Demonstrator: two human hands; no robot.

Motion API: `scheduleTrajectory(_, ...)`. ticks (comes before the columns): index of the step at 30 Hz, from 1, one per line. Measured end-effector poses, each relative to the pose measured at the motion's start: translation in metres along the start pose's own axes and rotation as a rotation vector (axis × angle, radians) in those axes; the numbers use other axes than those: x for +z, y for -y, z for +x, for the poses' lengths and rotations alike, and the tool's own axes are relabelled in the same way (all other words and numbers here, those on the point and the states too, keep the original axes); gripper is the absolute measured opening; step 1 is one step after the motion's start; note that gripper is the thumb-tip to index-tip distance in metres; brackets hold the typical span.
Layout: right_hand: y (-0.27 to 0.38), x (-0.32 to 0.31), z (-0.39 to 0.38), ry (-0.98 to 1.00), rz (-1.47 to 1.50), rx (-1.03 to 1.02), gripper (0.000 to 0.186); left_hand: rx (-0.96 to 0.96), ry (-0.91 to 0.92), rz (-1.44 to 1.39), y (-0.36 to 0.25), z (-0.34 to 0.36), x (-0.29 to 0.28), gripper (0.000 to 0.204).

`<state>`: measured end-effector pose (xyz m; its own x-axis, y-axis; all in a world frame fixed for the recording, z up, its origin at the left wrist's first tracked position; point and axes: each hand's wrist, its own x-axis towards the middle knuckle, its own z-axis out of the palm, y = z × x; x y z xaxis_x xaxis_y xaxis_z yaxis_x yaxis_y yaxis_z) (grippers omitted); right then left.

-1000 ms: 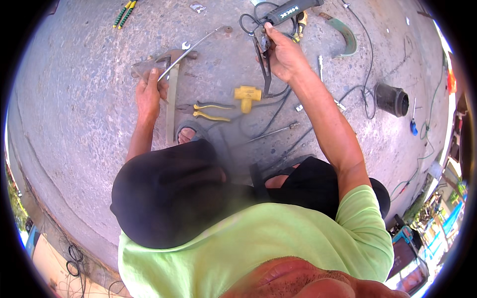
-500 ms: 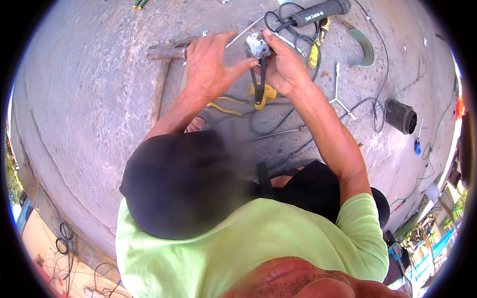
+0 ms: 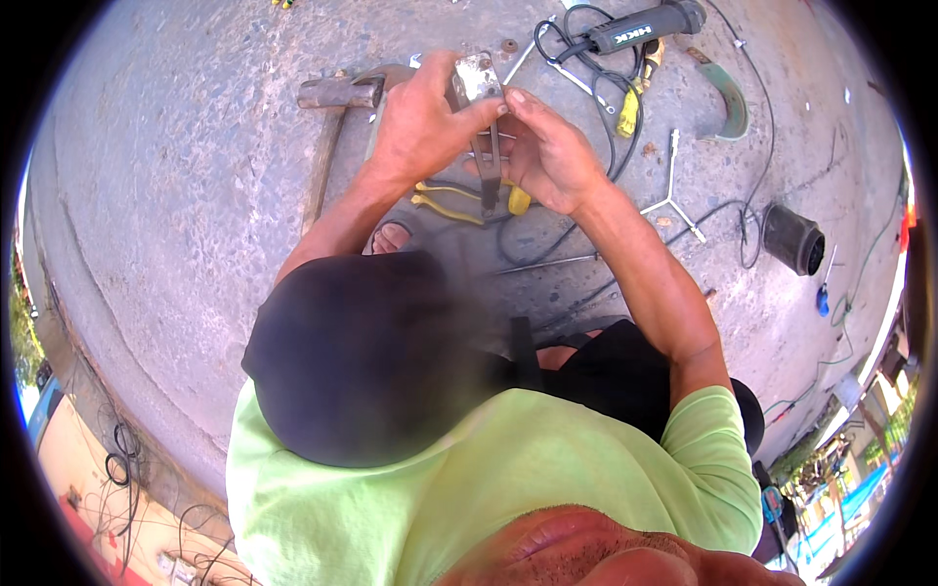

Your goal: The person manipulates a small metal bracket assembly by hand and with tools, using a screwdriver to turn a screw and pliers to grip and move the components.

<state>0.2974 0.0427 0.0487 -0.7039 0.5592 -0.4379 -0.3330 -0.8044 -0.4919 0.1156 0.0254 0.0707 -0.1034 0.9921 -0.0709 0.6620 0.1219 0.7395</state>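
Both of my hands are at a small dull-silver metal plate with long dark metal arms [image 3: 478, 76] hanging down from it. My left hand [image 3: 420, 127] grips it from the left, thumb across the lower edge of the plate. My right hand [image 3: 547, 156] cups it from the right, thumb tip at the plate's corner and fingers curled behind the dark arms. Just left of my hands lies a hammer [image 3: 327, 95] with a long handle. Under the held part are yellow-handled pliers [image 3: 445, 213] and a yellow tool head [image 3: 519, 200], partly hidden.
On the concrete floor [image 3: 176, 195] lie a corded power tool [image 3: 645, 24], a yellow-handled tool [image 3: 630, 107], a curved green metal piece [image 3: 728, 103], a Y-shaped wrench [image 3: 672, 171], a black cylinder [image 3: 791, 239], a blue-handled screwdriver [image 3: 824, 298] and several cables.
My left hand has moved up and right from the hammer and rod to the metal part. My right hand has come down and left with that part, its thumb now lower on the plate.
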Motion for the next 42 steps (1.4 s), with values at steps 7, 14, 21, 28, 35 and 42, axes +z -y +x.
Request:
scheduleTrajectory(7,-0.002,-0.012,0.001,0.03,-0.053,0.104,0.047,-0.036,0.203,-0.436,0.014,-0.003,-0.005,0.047)
scheduleTrajectory(14,-0.002,-0.001,0.001,-0.219,-0.731,0.0,0.035,0.018,0.401,-0.12,0.022,0.005,-0.035,0.053)
scheduleTrajectory(21,0.007,0.0,-0.003,-0.211,-0.756,0.044,0.034,-0.047,0.346,-0.361,0.035,0.002,-0.033,0.052)
scheduleTrajectory(28,0.005,0.004,-0.002,-0.232,-0.664,0.025,0.031,-0.015,0.236,-0.488,0.036,-0.006,-0.02,0.054)
scheduleTrajectory(35,0.006,0.007,-0.001,-0.235,-0.745,-0.028,0.032,-0.002,0.161,-0.562,0.041,-0.014,-0.008,0.054)
scheduleTrajectory(42,0.005,0.008,0.0,-0.28,-0.808,-0.042,0.035,-0.011,0.165,-0.578,0.039,-0.014,-0.006,0.051)
